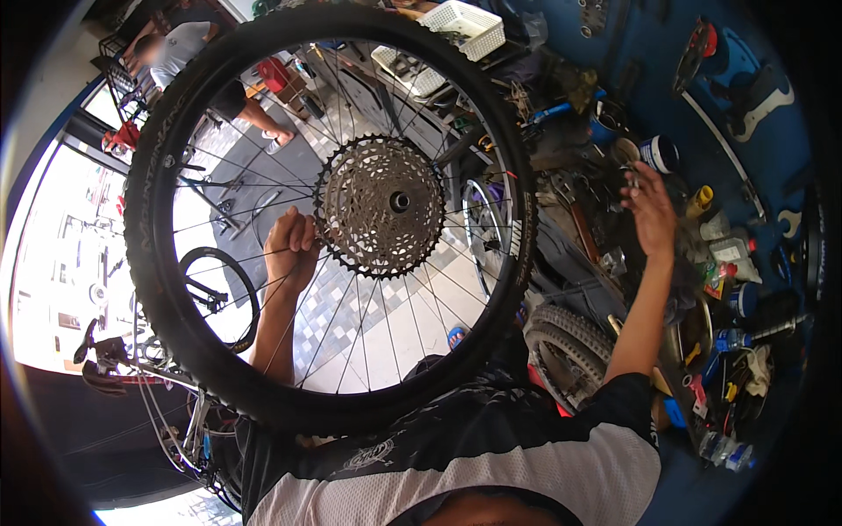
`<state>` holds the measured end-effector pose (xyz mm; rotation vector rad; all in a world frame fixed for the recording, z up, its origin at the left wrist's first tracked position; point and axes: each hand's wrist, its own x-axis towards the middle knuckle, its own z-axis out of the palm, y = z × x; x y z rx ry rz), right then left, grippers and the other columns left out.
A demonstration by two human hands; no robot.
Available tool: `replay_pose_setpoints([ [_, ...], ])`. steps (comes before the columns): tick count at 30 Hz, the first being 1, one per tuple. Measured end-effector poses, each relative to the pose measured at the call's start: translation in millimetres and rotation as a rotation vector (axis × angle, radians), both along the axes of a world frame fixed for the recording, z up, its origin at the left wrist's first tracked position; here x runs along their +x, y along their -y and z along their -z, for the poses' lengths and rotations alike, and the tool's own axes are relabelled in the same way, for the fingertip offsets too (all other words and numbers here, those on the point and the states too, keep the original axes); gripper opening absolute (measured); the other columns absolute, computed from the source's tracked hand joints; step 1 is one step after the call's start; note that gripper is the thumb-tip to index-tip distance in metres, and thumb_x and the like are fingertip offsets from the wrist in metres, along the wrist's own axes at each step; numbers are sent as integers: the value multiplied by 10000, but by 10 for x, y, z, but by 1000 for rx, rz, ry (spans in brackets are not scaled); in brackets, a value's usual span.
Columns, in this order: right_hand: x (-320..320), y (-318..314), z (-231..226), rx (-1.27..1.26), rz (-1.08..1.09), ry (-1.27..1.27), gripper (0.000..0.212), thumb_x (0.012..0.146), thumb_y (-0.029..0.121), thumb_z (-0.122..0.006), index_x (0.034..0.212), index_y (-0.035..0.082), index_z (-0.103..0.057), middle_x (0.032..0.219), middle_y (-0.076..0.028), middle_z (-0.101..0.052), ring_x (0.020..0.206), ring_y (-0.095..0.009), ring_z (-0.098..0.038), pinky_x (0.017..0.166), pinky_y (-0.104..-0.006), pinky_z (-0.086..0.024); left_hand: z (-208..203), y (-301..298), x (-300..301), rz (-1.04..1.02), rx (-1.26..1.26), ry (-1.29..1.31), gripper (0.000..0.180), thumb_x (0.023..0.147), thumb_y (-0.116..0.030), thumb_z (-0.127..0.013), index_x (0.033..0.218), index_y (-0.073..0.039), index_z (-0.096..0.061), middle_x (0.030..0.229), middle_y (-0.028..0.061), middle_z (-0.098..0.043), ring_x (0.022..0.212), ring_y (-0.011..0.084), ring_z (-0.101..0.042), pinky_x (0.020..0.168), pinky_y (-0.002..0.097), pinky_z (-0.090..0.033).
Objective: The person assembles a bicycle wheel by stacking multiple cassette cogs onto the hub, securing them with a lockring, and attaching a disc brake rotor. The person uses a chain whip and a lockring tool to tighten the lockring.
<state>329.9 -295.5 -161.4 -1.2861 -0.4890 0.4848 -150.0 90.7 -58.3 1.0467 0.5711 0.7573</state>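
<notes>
Upright before me stands a bicycle wheel [517, 219] with a black knobbly tyre and thin spokes. At its hub is a large, dirty cassette [379, 203] with a dark axle end in the middle. My left forearm passes behind the tyre, and my left hand [291, 244] is closed among the spokes, just left of the cassette. The spokes and cassette partly hide its grip. My right hand [651, 210] is raised over the cluttered bench at the right, its fingers apart and slightly bent. It is nearest to a white and blue tub [659, 154], and I see nothing clearly held.
Tools and bottles crowd the workbench [579, 254]. A white basket [465, 26] stands at the back. Loose tyres [570, 351] lean below the bench. Bicycles [189, 421] stand at the left. Another person [180, 53] is at the far left. Tools hang on the blue wall [649, 53].
</notes>
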Motion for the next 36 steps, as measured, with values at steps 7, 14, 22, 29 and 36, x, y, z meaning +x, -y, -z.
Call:
replay_pose_setpoints([
  [7, -1160, -1196, -350, 595, -697, -332, 537, 998, 129, -687, 1488, 43, -487, 1350, -220, -616, 1122, -323, -715, 820, -327, -648, 15, -51, 68, 44, -6, 49, 556, 1051, -343, -564, 553, -174, -386, 585, 7, -402, 693, 170, -483, 695, 329, -416],
  [14, -1956, -1964, -425, 852, -964, -593, 510, 1046, 239, -641, 1508, 96, -477, 1393, -206, -590, 1131, -279, -673, 857, -345, -603, -83, 42, 121, 11, 13, 33, 545, 1081, -316, -531, 573, -202, -370, 548, -35, -325, 573, 119, -386, 661, 324, -462],
  [22, -2141, -2067, -445, 888, -1062, -666, 528, 1032, 192, -653, 1500, 58, -447, 1441, -215, -558, 1175, -311, -672, 865, -330, -622, -25, 24, 120, -13, -26, 40, 562, 1072, -347, -549, 563, -199, -362, 557, -15, -353, 576, 138, -398, 673, 342, -473],
  [29, -2115, -2030, -510, 858, -1043, -618, 519, 994, 147, -708, 1456, 71, -484, 1448, -228, -544, 1205, -332, -662, 869, -333, -638, -26, 18, 100, -8, -16, 13, 582, 1059, -364, -559, 545, -198, -345, 564, -10, -370, 598, 164, -431, 710, 347, -479],
  [36, -2077, -2026, -537, 876, -1094, -599, 493, 953, -13, -712, 1387, 119, -519, 1467, -257, -474, 1281, -356, -607, 918, -324, -634, -27, 38, 121, -15, -27, 35, 574, 1060, -373, -556, 551, -200, -354, 565, -20, -365, 587, 149, -397, 666, 325, -435],
])
